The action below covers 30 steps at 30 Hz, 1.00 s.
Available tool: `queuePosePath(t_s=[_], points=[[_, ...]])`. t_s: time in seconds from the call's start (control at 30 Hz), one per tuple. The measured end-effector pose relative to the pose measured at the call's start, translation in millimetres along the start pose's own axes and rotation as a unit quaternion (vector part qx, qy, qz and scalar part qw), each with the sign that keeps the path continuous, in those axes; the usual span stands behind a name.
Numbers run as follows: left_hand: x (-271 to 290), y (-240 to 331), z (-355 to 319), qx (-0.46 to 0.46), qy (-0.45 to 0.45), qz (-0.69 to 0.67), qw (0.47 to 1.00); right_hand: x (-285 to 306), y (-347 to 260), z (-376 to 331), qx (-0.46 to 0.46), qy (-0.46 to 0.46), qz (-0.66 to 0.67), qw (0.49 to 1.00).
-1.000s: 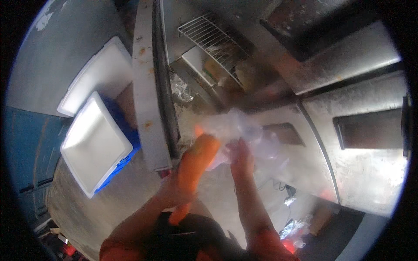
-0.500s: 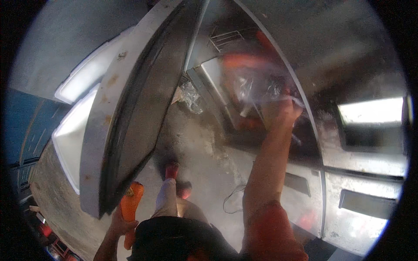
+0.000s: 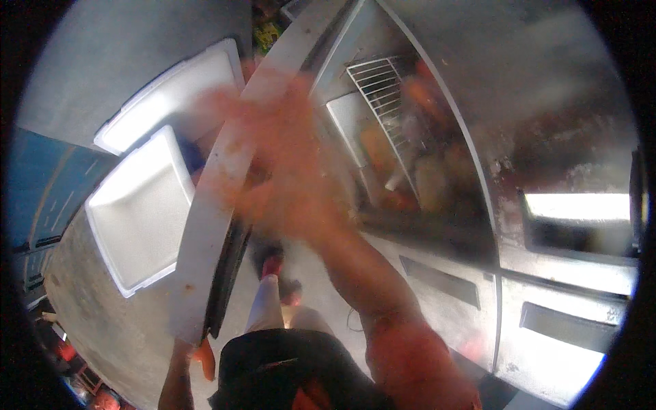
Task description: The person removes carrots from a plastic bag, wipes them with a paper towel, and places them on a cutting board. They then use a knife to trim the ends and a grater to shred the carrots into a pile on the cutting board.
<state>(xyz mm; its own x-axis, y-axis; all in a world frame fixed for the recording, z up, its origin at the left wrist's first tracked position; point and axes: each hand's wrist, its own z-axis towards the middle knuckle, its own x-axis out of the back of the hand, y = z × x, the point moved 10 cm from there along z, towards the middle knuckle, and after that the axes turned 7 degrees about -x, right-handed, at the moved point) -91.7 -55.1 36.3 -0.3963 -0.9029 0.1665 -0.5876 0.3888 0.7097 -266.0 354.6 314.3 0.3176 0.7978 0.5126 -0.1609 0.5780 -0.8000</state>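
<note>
My left hand [image 3: 183, 347] is low at the left, next to the bottom end of the fridge door [image 3: 191, 280]. An orange carrot [image 3: 204, 361] shows beside it, held in that hand; the door hides most of the fingers. My right hand [image 3: 273, 150] is raised in front of the door's edge and badly smeared by motion, so its fingers cannot be read. Whether it touches the door I cannot tell. Behind it the fridge stands partly open, with a white wire shelf [image 3: 378, 85] and blurred orange and pale items inside.
Left of the door, a white foam box [image 3: 140, 215] sits on the floor by a white foam lid [image 3: 174, 96]. Closed metal fridge doors with recessed handles [image 3: 570, 324] are at the right. My legs and feet are below.
My right hand has left the clear plastic inside the fridge and moved left to the door. The door has swung, showing more of its edge. The carrot is now mostly hidden behind it.
</note>
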Motion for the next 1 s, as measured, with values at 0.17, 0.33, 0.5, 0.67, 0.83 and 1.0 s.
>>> queuePosePath(t_s=[0.17,0.33,0.5,0.67,0.83,1.0], points=[[-13,-8,-14,-0.057,0.023,-0.146,0.987,-97,-46,-30,0.138,-0.27,-0.299,0.905],[-27,27,-61,-0.235,0.03,0.0,0.972,-47,-16,-69,0.085,-0.354,-0.433,0.825],[-32,-16,-69,-0.283,0.02,-0.14,0.949,17,25,-115,-0.002,-0.39,-0.497,0.775],[-4,-71,-111,-0.103,0.086,-0.22,0.966,47,51,-157,0.001,-0.386,-0.526,0.758],[37,-114,-136,-0.033,0.152,-0.289,0.945,79,137,-181,-0.157,-0.397,-0.708,0.562],[83,-174,-214,-0.123,0.23,-0.51,0.82,2,133,-183,-0.028,-0.384,-0.621,0.683]])
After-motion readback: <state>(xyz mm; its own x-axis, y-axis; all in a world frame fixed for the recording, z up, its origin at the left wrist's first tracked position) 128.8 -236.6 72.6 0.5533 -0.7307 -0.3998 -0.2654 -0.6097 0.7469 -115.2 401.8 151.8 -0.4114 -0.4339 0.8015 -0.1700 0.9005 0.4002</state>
